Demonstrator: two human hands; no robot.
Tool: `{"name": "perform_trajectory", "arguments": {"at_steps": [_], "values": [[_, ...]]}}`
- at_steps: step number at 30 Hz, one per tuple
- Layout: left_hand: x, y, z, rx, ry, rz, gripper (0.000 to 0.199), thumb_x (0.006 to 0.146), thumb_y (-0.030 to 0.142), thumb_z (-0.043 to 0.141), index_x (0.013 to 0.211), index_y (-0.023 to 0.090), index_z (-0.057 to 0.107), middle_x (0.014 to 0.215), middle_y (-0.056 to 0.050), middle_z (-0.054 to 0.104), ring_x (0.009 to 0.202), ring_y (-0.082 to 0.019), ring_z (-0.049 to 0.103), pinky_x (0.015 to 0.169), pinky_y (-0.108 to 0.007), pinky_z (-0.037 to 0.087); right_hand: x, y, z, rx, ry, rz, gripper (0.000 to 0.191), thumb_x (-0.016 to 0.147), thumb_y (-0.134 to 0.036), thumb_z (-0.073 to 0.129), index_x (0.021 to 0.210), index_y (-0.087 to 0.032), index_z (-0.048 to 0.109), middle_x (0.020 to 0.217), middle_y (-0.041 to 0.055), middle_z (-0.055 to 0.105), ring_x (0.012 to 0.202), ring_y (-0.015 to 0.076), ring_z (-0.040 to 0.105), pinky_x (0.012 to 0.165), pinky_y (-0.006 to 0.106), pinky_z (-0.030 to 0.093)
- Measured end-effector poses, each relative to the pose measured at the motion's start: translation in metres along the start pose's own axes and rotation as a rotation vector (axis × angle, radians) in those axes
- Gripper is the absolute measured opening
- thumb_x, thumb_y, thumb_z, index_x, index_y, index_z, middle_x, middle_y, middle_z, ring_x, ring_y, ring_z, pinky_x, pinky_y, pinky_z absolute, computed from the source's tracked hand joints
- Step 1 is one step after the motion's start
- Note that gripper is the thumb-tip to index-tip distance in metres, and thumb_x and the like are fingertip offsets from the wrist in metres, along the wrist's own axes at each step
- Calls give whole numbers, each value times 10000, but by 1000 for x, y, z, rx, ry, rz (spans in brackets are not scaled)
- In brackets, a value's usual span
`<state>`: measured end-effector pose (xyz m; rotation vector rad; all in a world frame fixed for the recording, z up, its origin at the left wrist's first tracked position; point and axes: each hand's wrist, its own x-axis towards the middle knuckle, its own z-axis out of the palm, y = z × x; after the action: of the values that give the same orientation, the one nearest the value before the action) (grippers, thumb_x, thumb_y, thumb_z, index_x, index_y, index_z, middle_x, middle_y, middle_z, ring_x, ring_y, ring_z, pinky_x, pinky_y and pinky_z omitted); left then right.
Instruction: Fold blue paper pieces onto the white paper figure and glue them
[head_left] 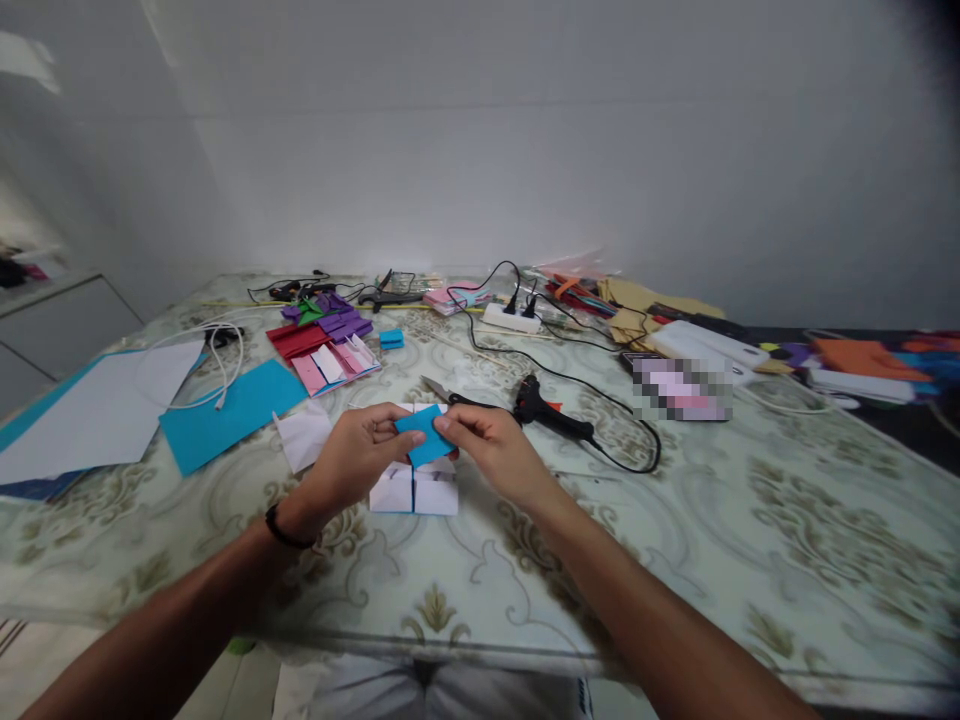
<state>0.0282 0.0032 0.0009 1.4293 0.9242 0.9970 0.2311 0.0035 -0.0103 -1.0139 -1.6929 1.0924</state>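
Observation:
A small blue paper piece (pixel 426 436) is held up between my two hands, over the middle of the table. My left hand (pixel 367 445) pinches its left side with thumb and fingers. On its upper right side, my right hand (pixel 484 440) grips the same piece. Beneath them lies a white folded paper (pixel 436 495) with blue edges and a dark gap down its middle, partly hidden by the hands. A white paper piece (pixel 303 436) rests just left of my left hand. Scissors (pixel 442 390) lie behind my hands, their handles partly covered.
A black glue gun (pixel 551 410) with a looping cable lies right of my hands. Blue sheets (pixel 232 412) and a large white sheet (pixel 105 405) are at left. Pink and purple folded papers (pixel 334 362), a power strip (pixel 511 319) and a phone (pixel 679 387) stand farther back.

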Motion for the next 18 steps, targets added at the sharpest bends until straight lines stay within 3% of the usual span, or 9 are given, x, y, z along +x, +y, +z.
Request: {"name": "perform_trajectory", "arguments": {"at_steps": [4, 7, 11, 15, 18], "values": [[0, -2, 0, 26, 31, 18, 297, 767, 374, 883, 929, 160, 756, 774, -46, 815, 700, -217, 793, 643, -288, 648, -1, -2, 0, -42, 33, -30, 500, 961, -607, 605, 669, -201, 588, 630, -17, 534, 620, 151, 461, 596, 299, 355], [0, -3, 0, 66, 52, 33, 292, 769, 353, 876, 945, 167, 737, 713, -21, 787, 649, -203, 774, 605, -273, 627, -2, -3, 2, -66, 42, -56, 457, 920, -561, 687, 664, -207, 553, 644, -24, 504, 625, 145, 448, 593, 286, 369], [1, -2, -2, 52, 62, 18, 371, 752, 341, 886, 1029, 174, 703, 711, -7, 784, 635, -196, 775, 588, -253, 612, -2, -2, 2, -62, -1, -38, 386, 899, -523, 732, 715, -204, 616, 668, -16, 566, 650, 156, 489, 609, 285, 427], [2, -2, -2, 52, -45, -26, 304, 784, 363, 867, 958, 152, 733, 818, -60, 826, 711, -219, 809, 672, -291, 659, -1, 2, 1, -27, 22, -5, 344, 905, -522, 713, 784, -205, 659, 707, -7, 610, 674, 169, 521, 620, 293, 453], [1, -2, -2, 104, -104, -26, 276, 828, 398, 833, 891, 140, 760, 785, -79, 825, 662, -217, 803, 631, -284, 656, -1, 2, 1, -14, -22, 8, 320, 915, -503, 690, 821, -198, 674, 731, 1, 634, 687, 171, 538, 642, 301, 460]]}}
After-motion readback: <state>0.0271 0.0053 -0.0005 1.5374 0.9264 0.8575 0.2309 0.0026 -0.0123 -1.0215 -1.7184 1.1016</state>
